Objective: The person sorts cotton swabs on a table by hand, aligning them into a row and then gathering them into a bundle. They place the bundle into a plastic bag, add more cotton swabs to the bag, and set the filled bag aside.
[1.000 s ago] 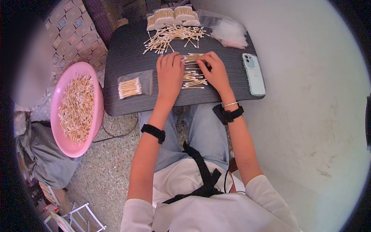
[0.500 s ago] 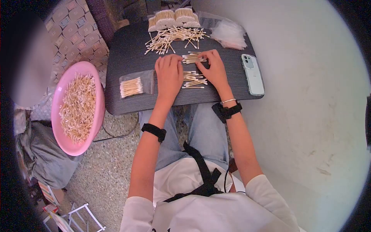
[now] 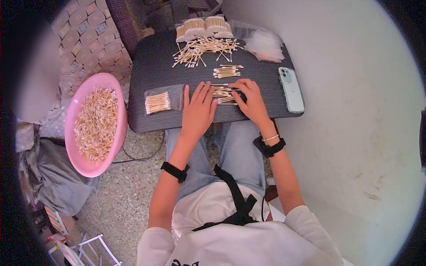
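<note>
On the dark table [image 3: 155,53] a small group of cotton swabs [image 3: 225,94] lies between my hands. My left hand [image 3: 198,108] is at its left end, palm down, fingers spread. My right hand [image 3: 252,101] touches its right ends, thumb and fingers apart. Just above lies a second small group of swabs [image 3: 227,72], untouched. A looser heap of swabs [image 3: 206,49] is farther back. Left of my left hand, a clear bag [image 3: 176,97] lies flat with a row of swabs [image 3: 157,103] on or in it; which, I cannot tell.
Packed swab bundles [image 3: 206,27] stand at the table's back edge, beside a stack of clear plastic bags [image 3: 265,45]. A phone [image 3: 291,90] lies at the right edge. Left of the table is a pink basin [image 3: 71,128] of swabs. A pale wall [image 3: 350,111] rises on the right.
Both hands have moved from the upper swab group down toward me, to the lower one. The upper group is now uncovered. The whole view has shifted slightly.
</note>
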A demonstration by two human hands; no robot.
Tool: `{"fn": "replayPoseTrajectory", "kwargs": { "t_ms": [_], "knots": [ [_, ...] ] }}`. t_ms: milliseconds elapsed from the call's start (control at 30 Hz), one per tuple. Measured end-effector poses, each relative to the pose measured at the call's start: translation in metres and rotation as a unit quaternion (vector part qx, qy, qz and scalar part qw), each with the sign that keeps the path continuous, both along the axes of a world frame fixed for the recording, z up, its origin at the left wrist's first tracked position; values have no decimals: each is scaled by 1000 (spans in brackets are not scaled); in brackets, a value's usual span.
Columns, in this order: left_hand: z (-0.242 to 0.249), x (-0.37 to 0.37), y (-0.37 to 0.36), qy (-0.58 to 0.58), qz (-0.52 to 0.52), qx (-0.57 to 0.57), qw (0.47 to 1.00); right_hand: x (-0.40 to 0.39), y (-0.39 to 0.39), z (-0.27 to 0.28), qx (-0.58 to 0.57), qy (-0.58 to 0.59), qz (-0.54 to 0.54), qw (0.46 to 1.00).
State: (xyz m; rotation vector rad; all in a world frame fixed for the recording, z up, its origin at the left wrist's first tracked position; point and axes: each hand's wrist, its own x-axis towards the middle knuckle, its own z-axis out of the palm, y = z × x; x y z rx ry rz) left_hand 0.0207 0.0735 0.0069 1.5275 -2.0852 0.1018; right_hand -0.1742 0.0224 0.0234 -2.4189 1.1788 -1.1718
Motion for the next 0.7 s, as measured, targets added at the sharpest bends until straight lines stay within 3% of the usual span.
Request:
{"fn": "replayPoseTrajectory", "kwargs": {
  "t_ms": [100, 200, 500, 700],
  "knots": [
    [-3, -4, -2, -17, 7, 8, 1000, 1, 0, -3, 101, -70, -1, 992],
    [-2, -7, -4, -15, 9, 1, 1000, 3, -3, 0, 148, -58, -9, 987],
    [-5, -11, -13, 0, -23, 13, 1000, 2, -19, 3, 129, 24, -47, 990],
    [-5, -12, -14, 27, -37, 10, 999, -4, -18, 11, 193, 12, 5, 981]
  ]
}}
